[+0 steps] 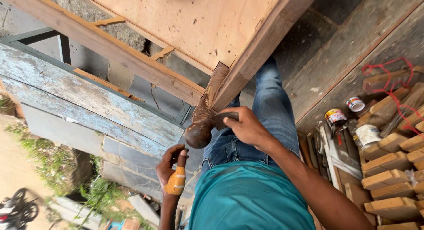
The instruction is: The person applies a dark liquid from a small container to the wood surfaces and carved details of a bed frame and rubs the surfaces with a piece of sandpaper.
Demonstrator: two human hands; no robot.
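Pressing a dark, flat scraper blade (224, 119) against a turned wooden leg (204, 115), my right hand (247, 127) has its grip clenched on the blade, thumb on top and fingers curled beneath. I judge the pinch is set that way to keep the blade's edge hard against the wood. The blade points away from the palm toward the leg, just touching its side.

Leg position: directly ahead of the right grip, at the corner where two rails of the wooden frame (132, 58) meet under a plywood panel (194, 22). Long axis runs from the frame corner down toward me, ending in a rounded, darker knob (198, 135) just beyond the grip's fingertips. The surface looks rough, with pale shavings clinging near the joint.

Left hand (171, 168): below the knob and apart from it, fingers loosely curled, holding nothing I can see; an orange bandage (177, 180) wraps part of it. It probably hangs there out of the blade's way.

Off to the outer side of the right arm: stacked wood blocks (393, 168), small tins (336, 116) and a red cord (388, 80) on the floor.
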